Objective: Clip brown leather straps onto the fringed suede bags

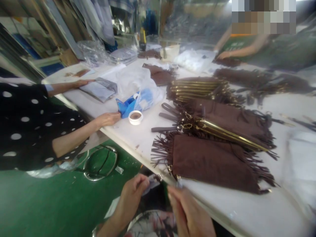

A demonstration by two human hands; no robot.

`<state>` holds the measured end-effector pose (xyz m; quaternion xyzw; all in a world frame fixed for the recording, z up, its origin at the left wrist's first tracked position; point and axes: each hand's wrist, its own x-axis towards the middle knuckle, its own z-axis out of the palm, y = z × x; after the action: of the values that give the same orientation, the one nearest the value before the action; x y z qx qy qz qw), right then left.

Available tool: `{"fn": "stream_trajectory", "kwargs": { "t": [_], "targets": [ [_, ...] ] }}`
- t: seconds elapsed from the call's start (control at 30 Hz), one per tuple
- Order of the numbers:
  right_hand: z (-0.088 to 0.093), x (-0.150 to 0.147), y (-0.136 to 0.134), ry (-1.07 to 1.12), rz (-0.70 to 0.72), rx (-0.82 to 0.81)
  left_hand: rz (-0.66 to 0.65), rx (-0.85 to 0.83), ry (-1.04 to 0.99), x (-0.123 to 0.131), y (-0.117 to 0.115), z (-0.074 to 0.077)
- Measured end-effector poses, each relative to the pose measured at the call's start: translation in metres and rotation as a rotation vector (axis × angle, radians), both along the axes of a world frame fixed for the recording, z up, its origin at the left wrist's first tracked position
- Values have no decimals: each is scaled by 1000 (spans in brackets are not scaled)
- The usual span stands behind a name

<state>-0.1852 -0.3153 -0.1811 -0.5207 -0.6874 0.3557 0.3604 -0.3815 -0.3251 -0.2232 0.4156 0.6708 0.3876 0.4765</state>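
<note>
My left hand (130, 197) is closed in a pinch near the table's front edge. Between its thumb and fingers is a small greyish, see-through piece (151, 183), with something dark and metallic at its far end; blur hides its exact kind. My right hand (189, 210) is closed too, its fingers drawn together just short of the nearest brown fringed bag (212, 161). What those fingers hold, if anything, I cannot make out. The bag lies flat on the white table (222, 204), with small gold-coloured metal fittings at its near corners.
More brown fringed bags (237, 115) with gold zippers are stacked behind. A small white tub (135, 117) stands beside blue plastic packaging (129, 105). On the left, a co-worker in a dotted top (29, 125) reaches over the table. Another person's hand (225, 55) works at the far right.
</note>
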Motion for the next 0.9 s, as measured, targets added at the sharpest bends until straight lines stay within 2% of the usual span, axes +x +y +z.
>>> {"fn": "stream_trajectory", "kwargs": {
  "t": [0.07, 0.1, 0.2, 0.33, 0.5, 0.77, 0.83, 0.9],
  "targets": [
    [16, 8, 34, -280, 45, 230, -18, -23, 58, -5, -5, 7],
    [19, 9, 48, -417, 85, 286, -23, -38, 63, -5, -7, 9],
    [11, 5, 73, -650, 196, 338, -4, -73, 13, -2, -11, 6],
    [-5, 1, 71, -555, 198, 355, 49, -84, -129, 9, -9, -7],
    [-8, 8, 62, -531, 225, 356, 105, -84, -286, 26, 0, -16],
    [-10, 16, 68, -483, 272, 346, 185, -40, -460, 57, 26, -4],
    [-9, 19, 59, -442, 233, 380, 225, -51, -468, 61, 30, 1],
    [-12, 22, 38, -352, 150, 442, 246, -58, -475, 64, 32, 4]
  ]
}}
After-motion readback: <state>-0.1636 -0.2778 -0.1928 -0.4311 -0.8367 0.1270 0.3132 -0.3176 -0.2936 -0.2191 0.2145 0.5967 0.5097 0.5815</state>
